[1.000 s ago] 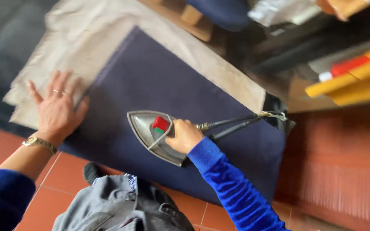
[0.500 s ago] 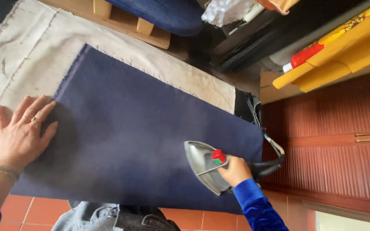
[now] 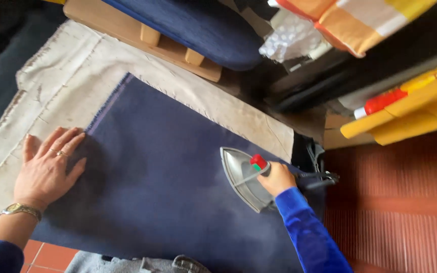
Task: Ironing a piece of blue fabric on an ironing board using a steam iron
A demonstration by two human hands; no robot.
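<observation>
Seen from above, a person is pressing a dark blue cloth [image 3: 168,177] lying over a beige underlay sheet [image 3: 67,65] on the floor. The right hand [image 3: 277,178], arm reaching forward in a blue sleeve [image 3: 309,232], is wrapping closed around the handle of a silver clothes iron [image 3: 241,174] sitting on the cloth's right part. The left hand [image 3: 46,169], gripping nothing, is lying flat with fingers spread on the cloth's left edge.

Silver iron [image 3: 241,174], red knob, sole flat on navy cloth [image 3: 163,182] spread flat, right end.
</observation>
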